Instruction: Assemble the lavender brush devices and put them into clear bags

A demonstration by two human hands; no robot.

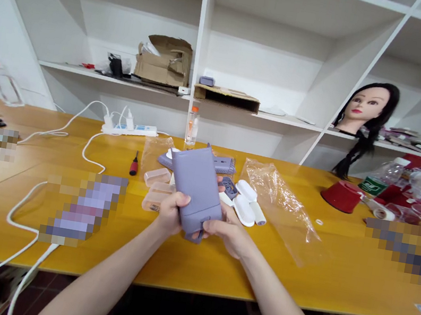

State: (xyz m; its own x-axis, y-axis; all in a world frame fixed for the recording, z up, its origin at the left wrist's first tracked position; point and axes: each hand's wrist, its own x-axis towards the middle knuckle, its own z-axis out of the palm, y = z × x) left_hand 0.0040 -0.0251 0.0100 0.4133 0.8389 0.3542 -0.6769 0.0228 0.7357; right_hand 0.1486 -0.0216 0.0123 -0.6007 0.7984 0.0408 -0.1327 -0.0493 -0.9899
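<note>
Both my hands hold a purple-grey plastic case (198, 182) tilted above the table. My left hand (172, 213) is closed on its lower left side, thumb on the face. My right hand (232, 231) grips the lower right corner, where a small flap-like section shows; some fingers are hidden behind the case. Behind it lie a purple-grey patterned part (226, 165) and a dark purple-grey piece with round openings (229, 186). White oval parts (244, 210) lie right of the case, and translucent pinkish boxes (156, 176) lie to its left.
A red-handled screwdriver (134, 164) and a white power strip (138, 131) lie left of centre. Clear plastic bags (278, 206) spread right of the parts. White cables (13, 210) hang over the left front edge. A red bowl-shaped item (342, 194) and bottle (383, 175) stand right.
</note>
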